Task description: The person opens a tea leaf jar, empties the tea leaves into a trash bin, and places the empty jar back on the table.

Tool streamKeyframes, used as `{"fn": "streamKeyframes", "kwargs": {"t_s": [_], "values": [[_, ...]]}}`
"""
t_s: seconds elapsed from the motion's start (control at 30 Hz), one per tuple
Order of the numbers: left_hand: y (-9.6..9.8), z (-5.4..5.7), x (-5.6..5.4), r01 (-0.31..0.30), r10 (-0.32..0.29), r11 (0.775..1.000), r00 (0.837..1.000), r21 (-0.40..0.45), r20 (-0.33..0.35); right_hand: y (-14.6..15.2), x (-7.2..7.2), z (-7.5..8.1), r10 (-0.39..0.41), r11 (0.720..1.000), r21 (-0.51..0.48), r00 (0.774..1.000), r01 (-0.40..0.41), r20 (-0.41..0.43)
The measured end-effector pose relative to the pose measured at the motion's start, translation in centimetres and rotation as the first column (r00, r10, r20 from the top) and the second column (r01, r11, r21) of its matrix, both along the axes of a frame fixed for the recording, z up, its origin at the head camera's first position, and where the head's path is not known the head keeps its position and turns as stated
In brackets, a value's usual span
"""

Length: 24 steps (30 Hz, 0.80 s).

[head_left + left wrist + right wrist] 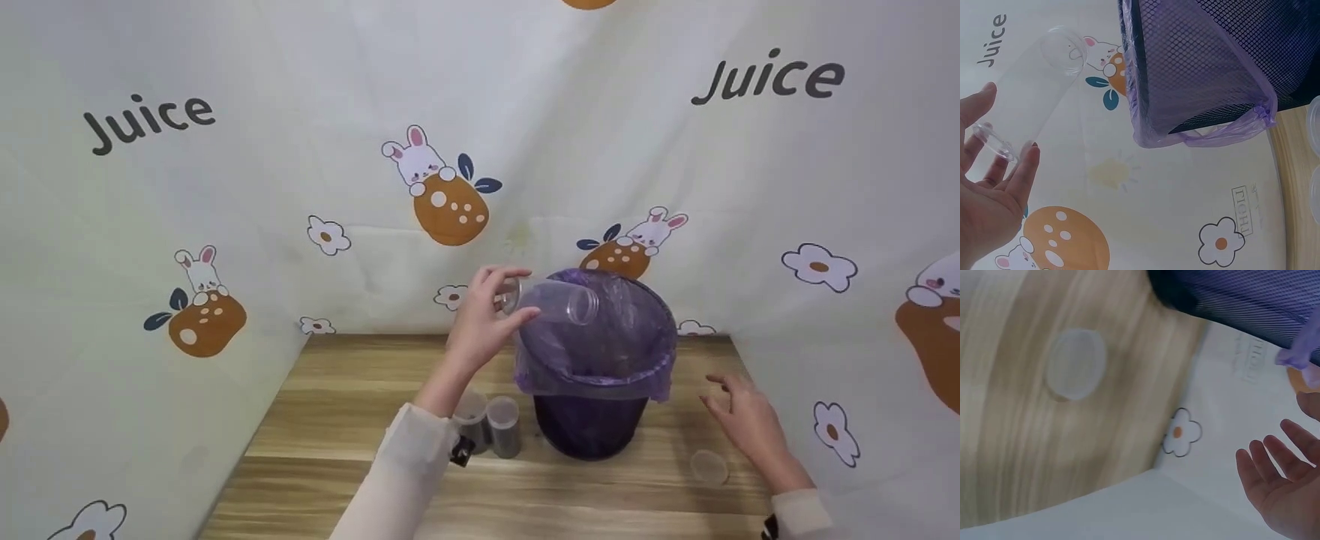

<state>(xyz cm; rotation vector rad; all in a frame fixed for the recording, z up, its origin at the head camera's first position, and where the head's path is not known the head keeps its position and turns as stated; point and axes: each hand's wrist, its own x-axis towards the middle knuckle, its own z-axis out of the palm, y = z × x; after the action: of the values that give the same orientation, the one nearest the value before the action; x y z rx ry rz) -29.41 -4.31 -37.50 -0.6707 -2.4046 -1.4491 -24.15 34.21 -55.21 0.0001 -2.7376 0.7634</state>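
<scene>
My left hand (484,315) grips a clear plastic jar (551,298) near its base, thumb on one side and fingers on the other. The jar lies tipped on its side, its open mouth over the near-left rim of a dark mesh bin (589,427) lined with a purple bag (622,322). In the left wrist view the jar (1039,84) looks see-through with nothing inside. My right hand (746,420) hovers right of the bin, fingers loosely bent and holding nothing. Below it a round translucent lid (709,467) lies flat on the wooden table (337,435).
Two lidded clear containers stand left of the bin, a wider one (471,420) and a narrower one (504,427), partly behind my left sleeve. A printed white cloth (337,112) hangs around the back and sides of the table.
</scene>
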Motion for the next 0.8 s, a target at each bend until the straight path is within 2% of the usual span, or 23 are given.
{"fn": "streamKeyframes", "kwargs": {"t_s": [0.23, 0.47, 0.63, 0.8], "values": [[-0.1, -0.1, 0.1, 0.005, -0.005, 1.000, 1.000, 0.028, 0.010, 0.5, 0.4, -3.2, 0.027, 0.998, 0.056, 0.993, -0.034, 0.111], [-0.2, -0.4, 0.1, 0.005, -0.006, 1.000, 1.000, 0.025, 0.021, 1.0, 1.0, -6.2, 0.060, 0.998, 0.007, 0.960, -0.064, 0.273], [-0.4, -0.7, 0.3, 0.013, -0.014, 0.999, 1.000, 0.044, 0.014, 1.2, 1.3, -7.5, 0.101, 0.993, 0.017, 0.940, -0.113, 0.325], [-0.4, -0.8, 0.3, 0.027, -0.027, 0.997, 1.000, 0.067, 0.001, 1.0, 1.5, -8.4, 0.101, 0.991, 0.046, 0.936, -0.124, 0.336]]}}
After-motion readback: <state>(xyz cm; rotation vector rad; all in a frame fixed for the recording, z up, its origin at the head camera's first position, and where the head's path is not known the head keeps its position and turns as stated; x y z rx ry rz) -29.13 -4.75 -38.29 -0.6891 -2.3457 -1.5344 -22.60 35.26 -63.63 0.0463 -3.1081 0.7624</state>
